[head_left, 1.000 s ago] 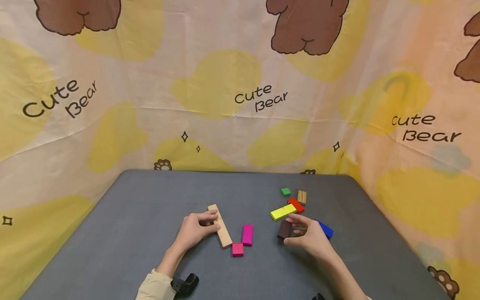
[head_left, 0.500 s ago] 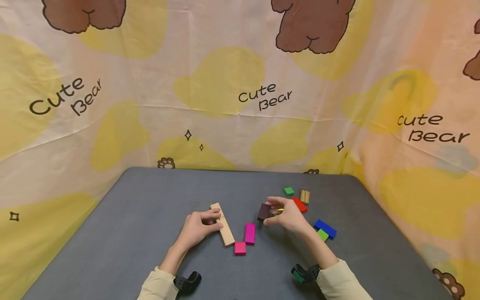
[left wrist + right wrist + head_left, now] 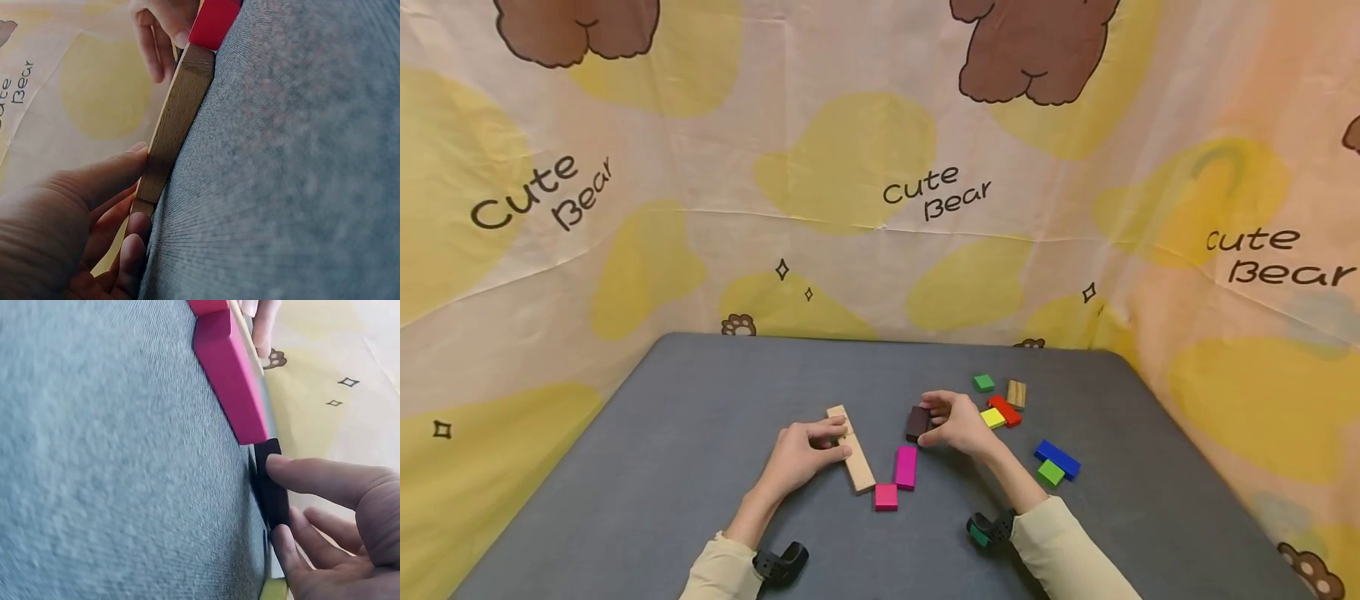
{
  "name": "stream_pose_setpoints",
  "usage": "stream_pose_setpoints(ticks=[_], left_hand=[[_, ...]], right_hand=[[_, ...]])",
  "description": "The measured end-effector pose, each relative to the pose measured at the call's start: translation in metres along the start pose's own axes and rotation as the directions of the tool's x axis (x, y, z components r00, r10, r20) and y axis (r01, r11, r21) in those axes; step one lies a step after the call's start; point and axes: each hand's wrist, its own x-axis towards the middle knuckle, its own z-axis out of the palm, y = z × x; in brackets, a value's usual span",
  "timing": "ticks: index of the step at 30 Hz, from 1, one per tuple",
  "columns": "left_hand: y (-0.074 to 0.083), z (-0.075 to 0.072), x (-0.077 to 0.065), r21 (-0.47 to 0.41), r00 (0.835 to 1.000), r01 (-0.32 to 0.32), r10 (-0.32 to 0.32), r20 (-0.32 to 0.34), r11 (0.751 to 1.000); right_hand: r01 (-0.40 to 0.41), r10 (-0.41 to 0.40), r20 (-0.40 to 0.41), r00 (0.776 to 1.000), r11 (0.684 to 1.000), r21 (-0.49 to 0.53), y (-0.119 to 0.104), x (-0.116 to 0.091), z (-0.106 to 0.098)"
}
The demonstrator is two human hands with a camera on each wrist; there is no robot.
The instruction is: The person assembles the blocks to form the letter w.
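Note:
Two light wooden blocks (image 3: 859, 462) lie end to end in a slanted line on the grey table. My left hand (image 3: 801, 454) holds them from the left, thumb on the nearer block and curled fingers at the farther one. My right hand (image 3: 958, 427) grips a dark brown block (image 3: 917, 423) between thumb and fingers. In the right wrist view the dark block (image 3: 270, 487) is close to the far end of a magenta block (image 3: 231, 378), low over the cloth; contact is unclear. A pinkish-red block (image 3: 886, 497) sits at the near ends of the wooden and magenta blocks.
Right of my right hand lie a yellow block (image 3: 992, 417), a red block (image 3: 1004, 410), a striped wooden block (image 3: 1017, 393) and a green block (image 3: 983, 382). Nearer, a lime green block (image 3: 1051, 473) touches a blue block (image 3: 1060, 458). A patterned curtain (image 3: 820, 167) surrounds the table (image 3: 730, 392).
My right hand has carried the dark brown block leftward, past the yellow block, to the far end of the magenta block. My left hand stays at the wooden blocks; the view shifts slightly.

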Motion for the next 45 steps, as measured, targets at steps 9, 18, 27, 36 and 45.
stream_pose_setpoints(ticks=[9, 18, 27, 36, 45], left_hand=[[0.000, 0.000, 0.000, 0.001, 1.000, -0.019, 0.019, 0.002, 1.000], [0.000, 0.000, 0.000, 0.007, 1.000, 0.006, -0.006, 0.006, 1.000], [0.000, 0.002, -0.001, 0.009, 1.000, 0.017, -0.017, -0.001, 1.000], [0.000, 0.001, -0.001, 0.002, 1.000, -0.005, 0.005, -0.001, 1.000], [0.000, 0.001, 0.000, -0.001, 1.000, -0.002, 0.002, 0.000, 1.000]], right_hand=[[0.050, -0.051, 0.077, 0.996, 0.998, 0.023, 0.009, 0.003, -0.010], [0.063, -0.071, 0.114, 0.991, 0.996, 0.069, 0.014, 0.008, -0.008], [0.070, -0.077, 0.094, 0.993, 0.995, 0.070, 0.015, 0.008, -0.005], [0.060, -0.069, 0.135, 0.988, 0.996, 0.073, -0.007, -0.002, -0.006], [0.057, -0.064, 0.135, 0.989, 0.997, 0.053, 0.000, 0.002, -0.004]])
